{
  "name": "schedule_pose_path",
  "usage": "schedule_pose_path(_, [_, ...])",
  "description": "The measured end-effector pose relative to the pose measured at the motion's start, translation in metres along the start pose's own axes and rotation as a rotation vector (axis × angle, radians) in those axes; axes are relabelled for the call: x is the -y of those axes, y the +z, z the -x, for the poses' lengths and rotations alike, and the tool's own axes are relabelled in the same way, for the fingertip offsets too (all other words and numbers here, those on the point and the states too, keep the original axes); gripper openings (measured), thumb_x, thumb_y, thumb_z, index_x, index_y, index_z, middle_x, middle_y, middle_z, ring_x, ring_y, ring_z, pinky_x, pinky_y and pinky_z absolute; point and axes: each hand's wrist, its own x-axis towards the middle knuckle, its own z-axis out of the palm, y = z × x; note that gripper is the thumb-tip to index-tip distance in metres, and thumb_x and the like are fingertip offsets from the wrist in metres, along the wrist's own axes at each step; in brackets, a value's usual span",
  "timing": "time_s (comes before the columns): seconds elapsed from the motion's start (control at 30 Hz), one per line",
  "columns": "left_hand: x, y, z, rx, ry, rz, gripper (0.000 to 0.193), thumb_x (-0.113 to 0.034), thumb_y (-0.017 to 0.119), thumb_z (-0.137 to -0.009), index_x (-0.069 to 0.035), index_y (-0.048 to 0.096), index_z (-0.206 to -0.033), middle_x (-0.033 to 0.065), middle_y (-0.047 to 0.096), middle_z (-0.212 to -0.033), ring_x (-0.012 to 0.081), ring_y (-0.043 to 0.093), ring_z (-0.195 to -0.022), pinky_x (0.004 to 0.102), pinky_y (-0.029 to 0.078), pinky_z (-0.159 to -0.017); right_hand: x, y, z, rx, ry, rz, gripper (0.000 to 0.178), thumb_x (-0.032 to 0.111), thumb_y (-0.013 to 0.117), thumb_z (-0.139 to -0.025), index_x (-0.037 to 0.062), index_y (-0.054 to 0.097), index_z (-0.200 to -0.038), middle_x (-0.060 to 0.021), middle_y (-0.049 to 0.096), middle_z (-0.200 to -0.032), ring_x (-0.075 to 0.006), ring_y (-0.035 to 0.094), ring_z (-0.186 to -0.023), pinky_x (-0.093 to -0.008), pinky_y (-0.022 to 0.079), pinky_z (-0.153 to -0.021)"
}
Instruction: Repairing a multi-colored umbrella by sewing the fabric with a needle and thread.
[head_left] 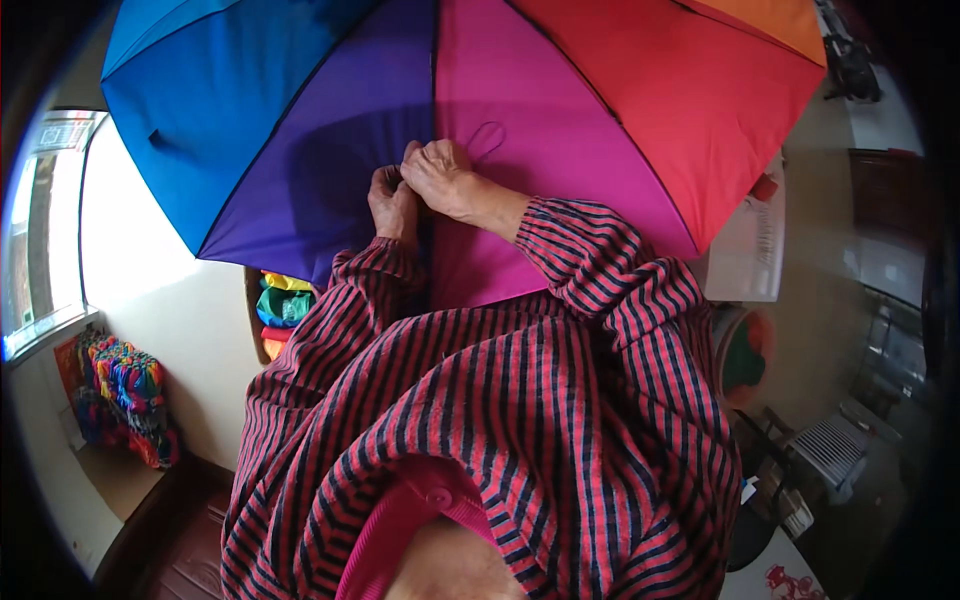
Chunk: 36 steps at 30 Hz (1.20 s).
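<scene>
An open rainbow umbrella with blue, purple, magenta, red and orange panels fills the upper part of the view. My left hand and my right hand meet at the seam between the purple and magenta panels, both pinching the fabric there. A thin loop of thread or strap lies on the magenta panel just beyond my right hand. My forearms wear red and dark striped sleeves. What sits between my fingertips is too small to make out.
A stack of folded coloured fabric sits below the umbrella's edge. A bundle of rainbow umbrellas lies at the left by a window. A white box and a round coloured piece stand at the right.
</scene>
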Motion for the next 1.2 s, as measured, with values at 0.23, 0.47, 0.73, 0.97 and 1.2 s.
schedule_pose_path(0.23, [-0.003,-0.006,0.000,0.042,-0.125,-0.131,0.013,-0.006,0.058,-0.082,-0.001,0.054,-0.093,0.0059,0.060,-0.078,0.0134,0.059,-0.064,0.0260,0.050,-0.051,-0.003,-0.041,0.008,0.068,0.066,-0.111,0.011,0.014,0.050,-0.083,0.0050,0.052,-0.090,-0.0084,0.060,-0.069,-0.0216,0.061,-0.054,-0.0344,0.045,-0.043])
schedule_pose_path(0.47, [-0.026,0.014,0.012,0.092,-0.045,-0.159,0.023,-0.010,0.069,-0.076,0.001,0.053,-0.088,0.0080,0.061,-0.068,0.0148,0.060,-0.052,0.0253,0.047,-0.041,-0.004,-0.114,-0.039,-0.129,0.520,-1.676,0.019,0.024,0.048,-0.096,0.0044,0.049,-0.093,-0.0083,0.060,-0.066,-0.0178,0.062,-0.054,-0.0301,0.049,-0.046])
schedule_pose_path(0.73, [-0.020,0.012,0.008,0.006,0.362,-0.919,0.027,-0.020,0.070,-0.075,-0.006,0.055,-0.093,0.0119,0.065,-0.071,0.0287,0.065,-0.064,0.0403,0.052,-0.059,-0.013,-0.268,-0.071,-0.137,0.188,-1.613,0.018,0.019,0.048,-0.095,0.0044,0.051,-0.084,0.0004,0.048,-0.061,-0.0076,0.046,-0.052,-0.0239,0.046,-0.053])
schedule_pose_path(0.97, [-0.030,0.002,-0.010,0.240,0.381,-0.879,0.014,-0.015,0.063,-0.080,-0.005,0.063,-0.089,0.0124,0.066,-0.072,0.0220,0.065,-0.064,0.0359,0.049,-0.057,-0.061,-0.229,-0.065,-0.853,0.413,-1.121,0.017,0.019,0.047,-0.097,0.0044,0.051,-0.090,0.0027,0.041,-0.059,-0.0047,0.040,-0.049,-0.0211,0.042,-0.046])
schedule_pose_path(1.2, [-0.052,-0.003,-0.008,0.014,-0.335,0.011,0.010,-0.011,0.059,-0.085,-0.002,0.063,-0.088,0.0096,0.066,-0.074,0.0147,0.063,-0.061,0.0252,0.044,-0.045,-0.060,-0.070,-0.018,0.544,-0.006,-0.534,0.005,0.009,0.058,-0.070,0.0052,0.061,-0.072,-0.0104,0.063,-0.074,-0.0290,0.064,-0.072,-0.0387,0.052,-0.063])
